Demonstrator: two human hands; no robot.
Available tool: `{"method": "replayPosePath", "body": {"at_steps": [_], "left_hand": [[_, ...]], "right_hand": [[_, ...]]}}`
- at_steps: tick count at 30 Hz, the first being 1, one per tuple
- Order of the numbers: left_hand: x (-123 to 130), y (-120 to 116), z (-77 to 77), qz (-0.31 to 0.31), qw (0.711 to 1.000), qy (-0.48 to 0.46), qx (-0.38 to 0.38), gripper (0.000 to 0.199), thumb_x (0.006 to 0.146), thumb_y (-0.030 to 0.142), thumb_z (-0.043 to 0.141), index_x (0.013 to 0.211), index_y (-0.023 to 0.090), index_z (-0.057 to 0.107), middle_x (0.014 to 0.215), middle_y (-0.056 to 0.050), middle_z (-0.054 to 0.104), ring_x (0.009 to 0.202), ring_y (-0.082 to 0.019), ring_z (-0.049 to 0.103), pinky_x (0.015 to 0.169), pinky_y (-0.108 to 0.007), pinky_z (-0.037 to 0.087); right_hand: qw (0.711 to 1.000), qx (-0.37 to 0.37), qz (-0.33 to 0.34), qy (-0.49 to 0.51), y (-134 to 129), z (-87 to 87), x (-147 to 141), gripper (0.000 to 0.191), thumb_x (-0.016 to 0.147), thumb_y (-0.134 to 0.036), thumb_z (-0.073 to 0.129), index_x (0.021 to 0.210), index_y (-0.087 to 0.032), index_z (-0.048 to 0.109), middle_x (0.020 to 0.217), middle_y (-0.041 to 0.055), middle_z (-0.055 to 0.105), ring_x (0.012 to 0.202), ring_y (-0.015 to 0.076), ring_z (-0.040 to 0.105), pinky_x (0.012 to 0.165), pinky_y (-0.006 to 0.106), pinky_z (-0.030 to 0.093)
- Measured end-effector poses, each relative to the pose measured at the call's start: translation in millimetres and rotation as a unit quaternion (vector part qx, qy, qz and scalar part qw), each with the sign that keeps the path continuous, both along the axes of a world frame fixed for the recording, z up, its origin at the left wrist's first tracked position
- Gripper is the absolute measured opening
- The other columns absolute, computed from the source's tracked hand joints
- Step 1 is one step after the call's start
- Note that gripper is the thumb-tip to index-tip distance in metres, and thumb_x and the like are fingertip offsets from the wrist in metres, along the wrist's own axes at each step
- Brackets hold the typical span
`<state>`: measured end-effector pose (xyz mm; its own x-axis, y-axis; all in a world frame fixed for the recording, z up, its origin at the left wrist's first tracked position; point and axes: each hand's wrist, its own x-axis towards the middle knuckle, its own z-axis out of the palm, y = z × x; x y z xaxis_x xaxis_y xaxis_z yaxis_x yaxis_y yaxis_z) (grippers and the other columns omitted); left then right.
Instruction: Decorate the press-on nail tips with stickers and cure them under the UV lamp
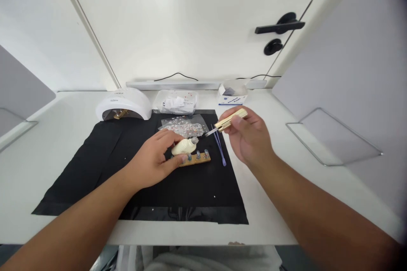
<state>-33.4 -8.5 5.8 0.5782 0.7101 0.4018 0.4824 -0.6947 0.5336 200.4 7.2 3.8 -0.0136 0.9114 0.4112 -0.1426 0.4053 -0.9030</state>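
Observation:
My left hand (155, 158) is closed around a cream nail polish bottle (184, 146), which tilts with its uncapped neck toward the right. Just below the bottle lies a wooden strip (200, 159) bearing several small nail tips, partly hidden by my left thumb. In my right hand (251, 135) is a gold-coloured cap with a brush (231, 121), pinched between thumb and fingers. Its bristle end points down and left, a short way from the bottle's mouth and apart from it. A purple tweezers-like tool (220, 146) rests on the black mat below my right hand.
A white nail lamp (124, 103) stands at the back left of the black mat (190, 190). Behind the bottle are clear packets of decorations (187, 127) and a plastic tray (175, 101). An alcohol pads box (232, 95) and a wire stand (324, 164) are toward the right.

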Motion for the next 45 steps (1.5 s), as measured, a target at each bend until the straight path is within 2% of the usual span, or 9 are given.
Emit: {"method": "replayPosePath", "body": {"at_steps": [4,9,14,20,24,28,33,41,45], "left_hand": [[-7,10,-3.9,0.026,0.999,-0.027,-0.036,0.017,0.088,0.031,0.062,0.099,0.019,0.060,0.089,-0.003,0.062,0.082,-0.017,0.057,0.075,-0.029,0.045],[-13,27,-17.2,0.093,0.980,-0.108,-0.138,0.024,0.085,0.036,0.066,0.099,0.017,0.062,0.084,-0.002,0.061,0.077,-0.016,0.056,0.071,-0.028,0.043],[-15,33,-21.2,0.105,0.971,-0.140,-0.162,0.028,0.083,0.039,0.067,0.100,0.016,0.063,0.087,-0.003,0.063,0.079,-0.016,0.057,0.073,-0.029,0.043],[-13,32,-18.8,0.110,0.975,-0.118,-0.154,0.027,0.083,0.037,0.067,0.100,0.016,0.063,0.085,-0.002,0.062,0.076,-0.015,0.055,0.070,-0.027,0.041],[-15,34,-19.7,0.132,0.975,-0.102,-0.145,0.027,0.083,0.037,0.068,0.099,0.017,0.064,0.083,-0.001,0.062,0.075,-0.015,0.054,0.070,-0.027,0.040],[-16,33,-19.3,0.129,0.976,-0.105,-0.143,0.027,0.083,0.038,0.068,0.099,0.017,0.064,0.084,-0.001,0.062,0.076,-0.015,0.054,0.070,-0.027,0.040],[-15,31,-17.7,0.117,0.978,-0.104,-0.141,0.026,0.083,0.037,0.068,0.098,0.017,0.064,0.083,-0.001,0.062,0.075,-0.014,0.054,0.069,-0.027,0.041],[-15,30,-16.9,0.116,0.980,-0.084,-0.136,0.028,0.083,0.039,0.067,0.099,0.016,0.064,0.083,-0.001,0.062,0.076,-0.015,0.054,0.069,-0.027,0.041],[-15,30,-17.3,0.118,0.981,-0.079,-0.128,0.027,0.083,0.038,0.066,0.099,0.017,0.064,0.083,-0.001,0.061,0.075,-0.014,0.053,0.068,-0.027,0.040]], "right_hand": [[1.000,-0.004,-0.028,0.004,15,2.1,20,0.030,0.076,-0.053,0.071,0.074,-0.024,0.064,0.069,0.0000,0.058,0.061,0.0143,0.053,0.060,0.031,0.046],[0.983,-0.079,0.123,-0.115,27,-7.5,31,0.028,0.070,-0.045,0.077,0.070,-0.020,0.065,0.061,-0.0004,0.062,0.056,0.0128,0.054,0.056,0.029,0.044],[0.972,-0.092,0.156,-0.150,26,-17.5,23,0.019,0.075,-0.035,0.072,0.072,-0.019,0.064,0.063,-0.0017,0.062,0.057,0.0113,0.054,0.056,0.027,0.043],[0.965,-0.094,0.104,-0.221,29,-23.0,23,0.015,0.079,-0.032,0.066,0.072,-0.019,0.063,0.063,-0.0014,0.062,0.058,0.0125,0.055,0.059,0.028,0.042],[0.972,-0.101,0.078,-0.196,33,-23.0,26,0.014,0.077,-0.030,0.066,0.070,-0.018,0.062,0.062,-0.0018,0.061,0.057,0.0115,0.054,0.060,0.027,0.041],[0.980,-0.106,0.099,-0.135,31,-18.0,26,0.012,0.075,-0.028,0.066,0.070,-0.018,0.063,0.062,-0.0017,0.061,0.055,0.0102,0.052,0.057,0.025,0.041],[0.973,-0.123,0.128,-0.147,29,-17.1,23,0.013,0.074,-0.028,0.068,0.069,-0.018,0.062,0.063,-0.0011,0.061,0.057,0.0112,0.054,0.057,0.026,0.041],[0.973,-0.131,0.084,-0.172,33,-21.9,24,0.012,0.075,-0.026,0.066,0.067,-0.018,0.061,0.060,-0.0016,0.059,0.055,0.0105,0.052,0.059,0.027,0.040],[0.978,-0.128,0.105,-0.128,32,-19.9,24,0.012,0.074,-0.027,0.066,0.068,-0.017,0.062,0.061,-0.0011,0.060,0.056,0.0110,0.053,0.057,0.026,0.040]]}}
